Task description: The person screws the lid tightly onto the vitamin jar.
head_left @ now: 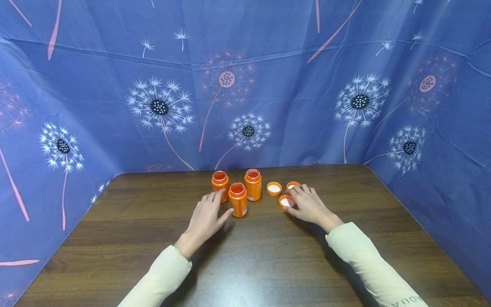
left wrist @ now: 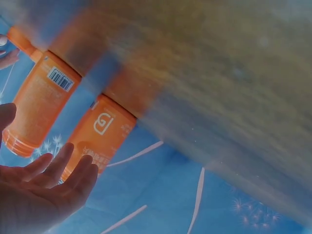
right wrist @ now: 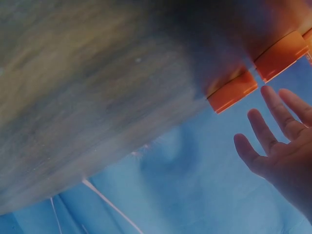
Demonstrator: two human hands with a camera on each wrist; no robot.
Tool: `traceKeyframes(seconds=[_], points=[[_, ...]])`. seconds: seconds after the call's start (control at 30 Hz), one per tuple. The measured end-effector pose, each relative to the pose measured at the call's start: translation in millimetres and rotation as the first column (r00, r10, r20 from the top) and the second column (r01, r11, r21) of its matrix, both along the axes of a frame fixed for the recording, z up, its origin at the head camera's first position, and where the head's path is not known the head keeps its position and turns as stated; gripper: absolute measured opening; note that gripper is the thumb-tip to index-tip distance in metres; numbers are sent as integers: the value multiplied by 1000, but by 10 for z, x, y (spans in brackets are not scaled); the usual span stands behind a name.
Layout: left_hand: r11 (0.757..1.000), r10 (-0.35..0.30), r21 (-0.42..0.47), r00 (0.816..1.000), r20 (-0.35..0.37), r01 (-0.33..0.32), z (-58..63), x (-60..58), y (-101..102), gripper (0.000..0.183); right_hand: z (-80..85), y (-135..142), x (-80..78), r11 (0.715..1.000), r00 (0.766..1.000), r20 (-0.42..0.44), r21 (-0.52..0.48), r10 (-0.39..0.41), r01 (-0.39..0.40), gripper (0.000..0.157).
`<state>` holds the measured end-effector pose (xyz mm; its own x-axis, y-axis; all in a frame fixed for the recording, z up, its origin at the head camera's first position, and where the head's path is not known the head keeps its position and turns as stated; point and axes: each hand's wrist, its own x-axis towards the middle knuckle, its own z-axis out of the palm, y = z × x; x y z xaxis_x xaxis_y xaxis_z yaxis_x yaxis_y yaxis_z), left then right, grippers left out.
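Three uncapped orange bottles stand upright in the head view: a back-left bottle, a front bottle and a back-right bottle. My left hand reaches around the near side of the first two, thumb by the front bottle and fingertips at the back-left one. Its fingers are spread and loosely bent, palm facing the bottles in the left wrist view. Three orange caps lie with their white insides up: a left cap, a front cap and a back cap. Above the last two hovers my right hand, fingers relaxed and apart, partly covering them.
A brown wooden table carries everything. Behind and beside it hangs a blue cloth with a dandelion print. The back table edge runs just beyond the bottles and caps.
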<state>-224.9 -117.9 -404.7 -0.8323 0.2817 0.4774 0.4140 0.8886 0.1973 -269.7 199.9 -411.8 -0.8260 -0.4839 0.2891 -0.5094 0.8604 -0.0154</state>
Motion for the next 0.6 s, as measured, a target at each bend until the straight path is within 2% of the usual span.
traceKeyframes(seconds=[0.27, 0.5, 0.6], points=[[1000, -17, -19, 1000, -3, 17, -36, -55, 45, 64, -40, -49, -14, 999, 999, 19, 39, -28, 27, 55], [998, -29, -48, 1000, 12, 29, -65, -91, 98, 64, -84, -50, -28, 998, 1000, 4, 53, -31, 31, 53], [999, -32, -35, 999, 10, 32, -69, -106, 117, 63, -88, -52, -34, 998, 1000, -4, 58, -30, 30, 53]])
